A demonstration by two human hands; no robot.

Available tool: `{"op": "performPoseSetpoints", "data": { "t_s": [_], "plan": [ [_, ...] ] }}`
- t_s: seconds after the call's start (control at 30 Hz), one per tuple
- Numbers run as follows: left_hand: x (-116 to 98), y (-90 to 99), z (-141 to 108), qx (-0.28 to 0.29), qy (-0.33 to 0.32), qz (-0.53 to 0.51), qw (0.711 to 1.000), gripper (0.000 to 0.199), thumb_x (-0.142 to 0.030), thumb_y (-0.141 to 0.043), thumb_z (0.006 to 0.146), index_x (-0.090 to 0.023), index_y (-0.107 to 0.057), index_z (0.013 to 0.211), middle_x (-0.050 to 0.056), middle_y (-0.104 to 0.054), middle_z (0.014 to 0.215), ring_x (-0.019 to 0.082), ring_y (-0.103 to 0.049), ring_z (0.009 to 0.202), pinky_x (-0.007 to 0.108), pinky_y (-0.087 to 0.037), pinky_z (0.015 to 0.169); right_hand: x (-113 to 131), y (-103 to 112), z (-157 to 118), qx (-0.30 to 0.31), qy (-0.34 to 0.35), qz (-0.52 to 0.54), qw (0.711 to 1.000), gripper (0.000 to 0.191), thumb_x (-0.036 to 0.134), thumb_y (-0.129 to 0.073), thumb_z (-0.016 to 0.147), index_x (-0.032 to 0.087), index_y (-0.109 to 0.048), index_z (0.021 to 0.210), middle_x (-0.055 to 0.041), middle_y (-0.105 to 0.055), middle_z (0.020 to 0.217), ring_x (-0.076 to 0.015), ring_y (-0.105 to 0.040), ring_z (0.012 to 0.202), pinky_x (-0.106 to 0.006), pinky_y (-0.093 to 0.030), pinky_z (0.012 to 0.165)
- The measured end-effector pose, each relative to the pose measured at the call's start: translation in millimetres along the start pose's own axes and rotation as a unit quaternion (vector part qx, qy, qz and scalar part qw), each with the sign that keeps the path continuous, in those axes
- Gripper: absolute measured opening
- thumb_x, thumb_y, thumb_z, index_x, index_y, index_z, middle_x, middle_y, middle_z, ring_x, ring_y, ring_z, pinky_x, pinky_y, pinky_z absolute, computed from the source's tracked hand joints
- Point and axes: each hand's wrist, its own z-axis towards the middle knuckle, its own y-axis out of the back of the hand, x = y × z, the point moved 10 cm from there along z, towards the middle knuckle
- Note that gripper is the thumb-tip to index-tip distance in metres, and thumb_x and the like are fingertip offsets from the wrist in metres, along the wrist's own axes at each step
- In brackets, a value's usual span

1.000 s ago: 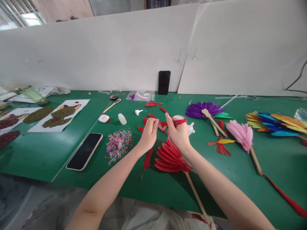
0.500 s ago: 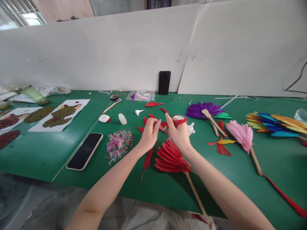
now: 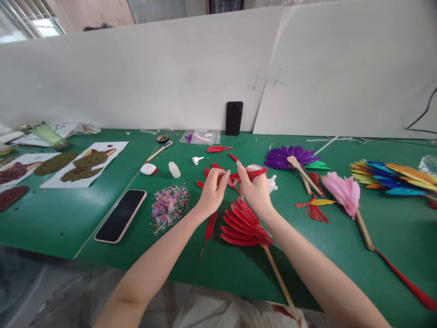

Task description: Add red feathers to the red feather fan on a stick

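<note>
My right hand [image 3: 255,187] is closed on a red feather [image 3: 258,173], pinched between thumb and fingers, its tip pointing right. My left hand [image 3: 212,190] faces it from the left, thumb and fingertips pressed together; what they hold, if anything, is too small to make out. Below both hands lies a red feather fan [image 3: 243,224] with a wooden handle [image 3: 280,280] reaching toward the table's front edge. One loose red feather [image 3: 210,226] rests left of the fan. More red feathers [image 3: 207,172] lie partly hidden behind my left hand, and another red feather [image 3: 218,148] is farther back.
Left of my hands are a pile of colourful bits [image 3: 170,206], a phone [image 3: 121,215], a small bottle [image 3: 174,170] and a white case [image 3: 148,169]. Rightward lie a purple fan [image 3: 290,156], a pink fan [image 3: 343,193] and multicoloured feathers [image 3: 392,177]. A black phone [image 3: 234,118] leans against the white board.
Both hands stay in nearly the same place. The feather in my right hand has shifted very slightly; the things on the table have not moved.
</note>
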Motion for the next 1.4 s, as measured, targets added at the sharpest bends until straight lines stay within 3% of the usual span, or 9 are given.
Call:
{"op": "performPoseSetpoints", "data": {
  "t_s": [0.4, 0.6, 0.77, 0.9, 1.2, 1.4],
  "plan": [
    [2, 1.0, -1, 0.006, 0.019, 0.025, 0.999, 0.028, -0.034, -0.028, 0.095, -0.019, -0.043, 0.078, 0.003, -0.045, 0.076, 0.015, -0.049, 0.077, 0.029, -0.039, 0.07, -10, -7, 0, 0.03, -0.037, 0.044, 0.998, 0.047, 0.054, -0.048, 0.083, 0.02, -0.046, 0.05, 0.0072, -0.036, 0.031, -0.0079, -0.037, 0.029, -0.021, -0.029, 0.034],
    [7, 0.0, 0, 0.007, 0.038, 0.003, 0.999, 0.029, -0.038, -0.028, 0.094, -0.019, -0.045, 0.079, 0.002, -0.046, 0.073, 0.014, -0.049, 0.073, 0.027, -0.039, 0.066, -10, -2, 2, 0.01, -0.022, 0.012, 1.0, 0.049, 0.053, -0.047, 0.084, 0.021, -0.042, 0.047, 0.0056, -0.038, 0.033, -0.0087, -0.037, 0.033, -0.023, -0.03, 0.038],
    [3, -0.4, 1, 0.016, 0.03, 0.001, 0.999, 0.024, -0.037, -0.04, 0.091, -0.019, -0.047, 0.079, 0.0, -0.048, 0.073, 0.012, -0.048, 0.069, 0.026, -0.039, 0.067, -11, -3, 2, 0.012, -0.025, 0.019, 0.999, 0.048, 0.053, -0.048, 0.084, 0.022, -0.042, 0.047, 0.0058, -0.037, 0.032, -0.0091, -0.037, 0.032, -0.023, -0.029, 0.037],
    [6, -1.8, 1, 0.027, 0.036, -0.003, 0.999, 0.025, -0.036, -0.034, 0.093, -0.019, -0.046, 0.079, 0.001, -0.046, 0.072, 0.013, -0.048, 0.072, 0.027, -0.04, 0.068, -10, -4, 1, 0.02, -0.03, 0.027, 0.999, 0.049, 0.054, -0.047, 0.083, 0.022, -0.042, 0.047, 0.0061, -0.037, 0.03, -0.0087, -0.037, 0.03, -0.022, -0.029, 0.035],
    [6, 2.6, 3, 0.007, 0.0, 0.059, 0.998, 0.029, -0.038, -0.027, 0.094, -0.019, -0.045, 0.081, 0.003, -0.049, 0.08, 0.015, -0.05, 0.078, 0.03, -0.042, 0.077, 5, -2, -3, 0.004, 0.022, -0.025, 0.999, 0.049, 0.051, -0.045, 0.086, 0.021, -0.045, 0.048, 0.0056, -0.038, 0.03, -0.0088, -0.038, 0.03, -0.021, -0.029, 0.036],
    [15, 1.1, 3, 0.006, 0.01, 0.024, 1.0, 0.021, -0.035, -0.03, 0.094, -0.019, -0.042, 0.098, 0.005, -0.055, 0.092, 0.014, -0.054, 0.087, 0.03, -0.043, 0.081, 21, 0, -7, -0.015, 0.085, -0.092, 0.992, 0.048, 0.046, -0.044, 0.089, 0.021, -0.04, 0.048, 0.0051, -0.041, 0.036, -0.0085, -0.041, 0.035, -0.022, -0.032, 0.042]
  ]
}}
